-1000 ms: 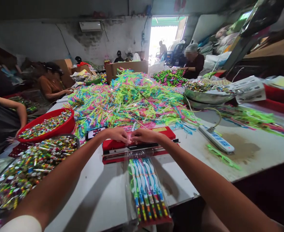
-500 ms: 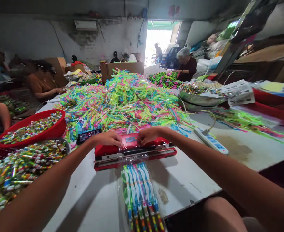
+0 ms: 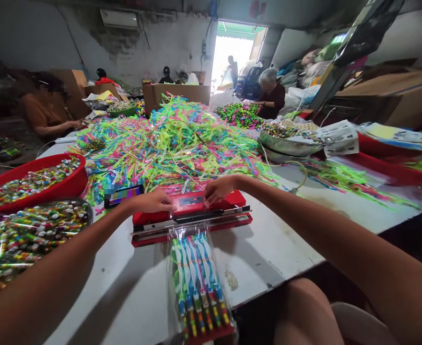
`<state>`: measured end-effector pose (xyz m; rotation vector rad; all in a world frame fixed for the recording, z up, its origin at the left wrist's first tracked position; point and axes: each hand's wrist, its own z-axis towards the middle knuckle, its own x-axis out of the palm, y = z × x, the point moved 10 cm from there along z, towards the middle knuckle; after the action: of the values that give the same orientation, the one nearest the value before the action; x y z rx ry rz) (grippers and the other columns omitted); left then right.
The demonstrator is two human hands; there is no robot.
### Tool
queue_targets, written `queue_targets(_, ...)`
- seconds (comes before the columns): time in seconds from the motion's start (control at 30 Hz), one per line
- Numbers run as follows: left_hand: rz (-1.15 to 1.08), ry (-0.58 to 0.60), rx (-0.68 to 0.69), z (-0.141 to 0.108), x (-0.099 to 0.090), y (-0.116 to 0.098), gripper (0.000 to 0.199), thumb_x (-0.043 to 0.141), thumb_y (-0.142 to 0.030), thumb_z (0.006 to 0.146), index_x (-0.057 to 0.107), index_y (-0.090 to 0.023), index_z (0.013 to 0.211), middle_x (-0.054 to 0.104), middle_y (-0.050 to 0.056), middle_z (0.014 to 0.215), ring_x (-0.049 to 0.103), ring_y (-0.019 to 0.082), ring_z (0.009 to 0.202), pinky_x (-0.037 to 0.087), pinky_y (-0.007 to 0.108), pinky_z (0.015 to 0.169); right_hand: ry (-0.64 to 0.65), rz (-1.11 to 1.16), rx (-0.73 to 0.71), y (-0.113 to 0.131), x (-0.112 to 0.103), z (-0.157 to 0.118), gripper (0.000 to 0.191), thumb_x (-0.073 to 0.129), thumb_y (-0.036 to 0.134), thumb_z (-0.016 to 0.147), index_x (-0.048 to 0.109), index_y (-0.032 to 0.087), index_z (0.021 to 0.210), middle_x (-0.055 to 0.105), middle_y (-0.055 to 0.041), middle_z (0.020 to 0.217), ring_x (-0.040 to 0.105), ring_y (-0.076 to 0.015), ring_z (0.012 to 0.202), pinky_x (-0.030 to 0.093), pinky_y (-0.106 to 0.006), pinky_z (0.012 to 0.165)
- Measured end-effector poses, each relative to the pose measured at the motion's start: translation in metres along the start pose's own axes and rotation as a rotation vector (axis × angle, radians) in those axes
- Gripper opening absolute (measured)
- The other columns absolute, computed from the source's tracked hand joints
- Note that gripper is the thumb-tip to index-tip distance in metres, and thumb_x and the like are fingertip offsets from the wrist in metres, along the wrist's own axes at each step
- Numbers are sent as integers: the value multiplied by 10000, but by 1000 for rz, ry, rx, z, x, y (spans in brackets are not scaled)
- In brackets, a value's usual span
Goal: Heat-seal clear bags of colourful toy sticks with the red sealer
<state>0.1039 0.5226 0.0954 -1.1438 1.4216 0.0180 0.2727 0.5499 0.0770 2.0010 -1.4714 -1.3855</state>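
Observation:
A clear plastic bag (image 3: 193, 249) of colourful beaded sticks with white and blue ribbon-like ends hangs over the table's front edge. Its upper end lies across a red heat sealer (image 3: 153, 219) with a long metal and black bar. My left hand (image 3: 155, 201) is over the sealer's left part, fingertips closed at the left edge of the bag's top. My right hand (image 3: 216, 189) is curled on the other side, thumb and fingers pinched by the bag's right edge. The thin film between them is hard to see. A small lit panel (image 3: 191, 200) shows between the hands.
Loose bright ribbon strips (image 3: 182, 139) are heaped behind the sealer. A phone (image 3: 124, 195), a red basin (image 3: 83, 177) and a pile of beaded sticks (image 3: 31, 239) are at left. A metal bowl (image 3: 283, 148) is at right. Other people work around the table.
The view has shifted, so the sealer, bag and table appear further left and slightly higher. More of the bag's lower end shows. Both hands stay at the sealer.

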Motion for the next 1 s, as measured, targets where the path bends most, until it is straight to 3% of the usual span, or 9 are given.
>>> queue_targets(0.1,-41,55,-63,0,6,4,508,648,-639,972,738,-169,803,547,-13,633,465,136,560,316,266,527,-56,185,61,-12,6,-8,498,837,594,842,769,158,1073,660,20,801,517,-109,663,389,-248,620)
queue_targets(0.2,-228,193,-170,-2,19,13,506,758,-679,887,782,-178,956,569,-21,608,471,132,475,330,257,452,-51,315,110,-19,18,-9,518,869,614,812,760,163,1041,573,59,685,469,-92,587,328,-237,548)
queue_targets(0.3,-375,308,-246,-3,28,18,496,831,-640,832,798,-190,1037,600,-18,584,477,131,441,340,235,411,13,335,136,-22,25,-6,569,899,627,784,785,165,1097,583,64,664,473,-84,563,307,-232,530)
queue_targets(0.43,-409,471,-347,0,36,24,470,870,-609,792,791,-202,1014,606,-18,546,447,126,389,324,209,364,131,360,239,-35,25,3,706,1007,585,614,782,182,1149,677,52,756,540,-85,591,353,-220,551)
queue_targets(0.5,-393,533,-377,0,37,27,458,878,-619,787,782,-210,970,608,-14,547,457,126,387,346,205,364,208,342,256,-37,25,8,737,1031,600,552,775,180,1101,689,48,778,559,-87,600,367,-218,560)
queue_targets(0.6,-348,593,-356,-1,36,29,493,870,-673,789,748,-198,827,597,2,549,504,141,415,399,219,390,297,263,218,-34,25,11,737,989,701,605,760,163,1053,663,43,741,554,-90,596,334,-211,539)
queue_targets(0.73,-303,493,-285,-6,27,33,565,809,-734,833,749,-172,809,572,1,543,495,137,419,380,231,411,304,281,94,-27,25,2,662,882,732,794,735,153,1082,613,41,691,516,-93,589,278,-210,495)
queue_targets(0.9,-246,169,-175,-11,6,35,591,692,-729,937,789,-146,921,581,2,514,488,131,446,331,223,441,69,465,13,-35,19,-12,575,843,682,876,706,144,1026,641,20,708,417,-66,521,209,-222,464)
queue_targets(1.0,-262,99,-161,-14,6,36,584,697,-725,930,791,-149,924,560,-8,475,492,131,423,331,225,449,30,506,37,-39,23,-15,566,825,683,902,702,148,1036,608,37,663,349,-62,484,172,-227,451)
